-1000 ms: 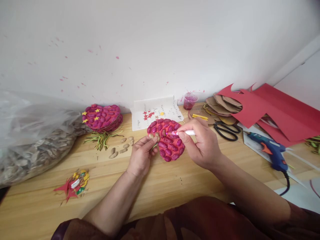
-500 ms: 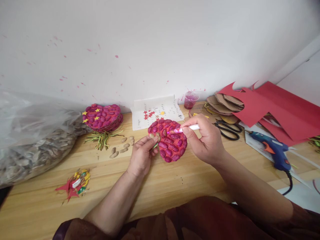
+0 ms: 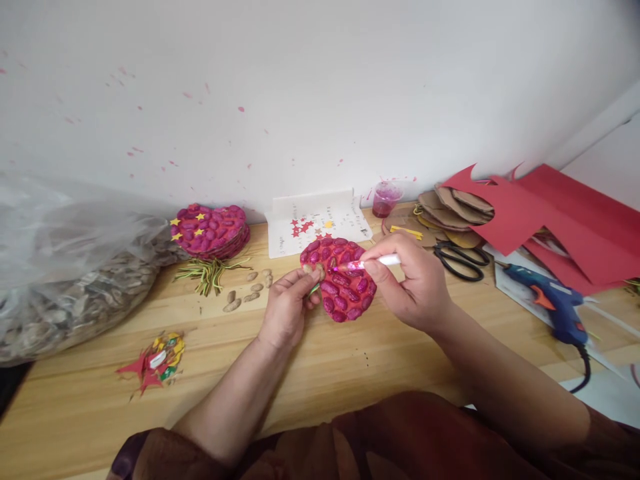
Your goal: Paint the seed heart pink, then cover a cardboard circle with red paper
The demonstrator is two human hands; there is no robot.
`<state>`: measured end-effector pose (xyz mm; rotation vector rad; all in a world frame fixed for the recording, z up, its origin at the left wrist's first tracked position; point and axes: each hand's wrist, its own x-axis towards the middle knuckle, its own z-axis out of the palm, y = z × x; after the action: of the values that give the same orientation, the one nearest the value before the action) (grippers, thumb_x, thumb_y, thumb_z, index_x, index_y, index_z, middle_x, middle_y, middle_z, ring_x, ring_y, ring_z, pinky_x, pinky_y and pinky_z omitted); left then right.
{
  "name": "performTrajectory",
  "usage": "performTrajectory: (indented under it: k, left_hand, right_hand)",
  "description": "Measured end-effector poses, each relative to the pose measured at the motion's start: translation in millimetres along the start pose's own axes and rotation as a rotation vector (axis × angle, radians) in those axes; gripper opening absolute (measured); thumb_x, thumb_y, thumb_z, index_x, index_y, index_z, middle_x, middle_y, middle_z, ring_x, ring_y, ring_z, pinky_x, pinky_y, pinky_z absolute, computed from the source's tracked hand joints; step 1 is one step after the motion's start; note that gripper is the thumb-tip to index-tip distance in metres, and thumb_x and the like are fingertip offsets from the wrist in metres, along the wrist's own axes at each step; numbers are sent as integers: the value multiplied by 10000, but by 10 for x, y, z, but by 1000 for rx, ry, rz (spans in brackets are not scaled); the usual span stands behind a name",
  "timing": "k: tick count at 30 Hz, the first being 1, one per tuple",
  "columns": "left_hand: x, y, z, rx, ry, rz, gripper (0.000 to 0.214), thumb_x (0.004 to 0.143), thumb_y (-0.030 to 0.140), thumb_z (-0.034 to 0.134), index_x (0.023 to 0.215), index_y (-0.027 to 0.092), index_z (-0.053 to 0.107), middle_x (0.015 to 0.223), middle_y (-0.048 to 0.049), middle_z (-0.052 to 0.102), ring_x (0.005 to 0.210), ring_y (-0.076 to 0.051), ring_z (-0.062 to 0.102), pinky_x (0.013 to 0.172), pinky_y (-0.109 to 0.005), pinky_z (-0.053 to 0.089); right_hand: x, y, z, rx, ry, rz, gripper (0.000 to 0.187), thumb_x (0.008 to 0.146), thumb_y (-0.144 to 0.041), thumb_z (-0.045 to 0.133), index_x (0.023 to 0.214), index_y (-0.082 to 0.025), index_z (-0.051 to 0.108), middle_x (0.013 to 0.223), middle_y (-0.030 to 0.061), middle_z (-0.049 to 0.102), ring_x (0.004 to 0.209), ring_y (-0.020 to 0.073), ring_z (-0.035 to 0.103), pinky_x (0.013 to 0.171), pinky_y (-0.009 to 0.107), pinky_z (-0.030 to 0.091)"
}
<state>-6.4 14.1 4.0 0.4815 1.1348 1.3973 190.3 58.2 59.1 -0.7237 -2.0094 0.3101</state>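
A roundish red piece (image 3: pixel 345 292) covered in magenta-painted peanuts is tilted up above the table. My left hand (image 3: pixel 287 303) pinches its left edge between thumb and fingers, beside an unpainted tan peanut and a bit of green stem. My right hand (image 3: pixel 415 283) grips a paintbrush (image 3: pixel 386 261) with a white handle, stained pink towards its bristles. The brush tip lies against the piece's upper left part, close to my left thumb. Loose unpainted peanuts (image 3: pixel 253 288) are scattered on the table to the left of my left hand.
Behind my hands are a stack of magenta pieces (image 3: pixel 213 230), a paper (image 3: pixel 280 243) with small stars, and a cup of magenta paint (image 3: pixel 387 199). Rightward lie black scissors (image 3: pixel 463 261), a blue glue gun (image 3: pixel 565 313), and red sheets (image 3: pixel 580 220). A peanut bag (image 3: pixel 90 287) sits left.
The brush tip has shifted slightly left across the piece, towards my left thumb. My whole view has turned a little, so things appear slightly further right. Both holds are the same.
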Motion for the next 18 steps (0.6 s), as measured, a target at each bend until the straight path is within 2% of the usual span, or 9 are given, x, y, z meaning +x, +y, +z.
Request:
performTrajectory:
  k: [3, 9, 14, 18]
  left_hand:
    - [-3, 2, 14, -26, -9, -7, 267, 627, 266, 898, 767, 107, 735, 733, -12, 648, 516, -38, 479, 452, -171, 311]
    - [-22, 13, 38, -54, -14, -16, 272, 599, 258, 911, 740, 105, 737, 725, -5, 629, 532, -33, 461, 453, -155, 320]
    - [-13, 16, 17, -35, -28, -14, 256, 615, 266, 898, 740, 114, 734, 714, -8, 639, 520, -37, 463, 446, -165, 297]
    - [-6, 11, 15, -39, -26, -16, 249, 615, 261, 894, 723, 116, 722, 694, -1, 630, 509, -34, 446, 452, -166, 299]
  right_hand:
    - [-5, 36, -4, 21, -15, 62, 35, 933, -202, 600, 932, -232, 619, 826, 15, 685, 780, 188, 627, 747, 363, 474]
    - [7, 122, -10, 52, 64, 148, 40, 950, -250, 605, 920, -225, 612, 841, 19, 677, 763, 172, 619, 726, 342, 466]
    - [12, 132, -13, 94, 15, 146, 45, 956, -254, 597, 925, -226, 613, 840, 16, 669, 756, 168, 610, 716, 335, 461]
    - [8, 145, -19, 74, 62, 153, 48, 956, -260, 599, 925, -226, 613, 861, 24, 670, 789, 181, 615, 742, 350, 461]
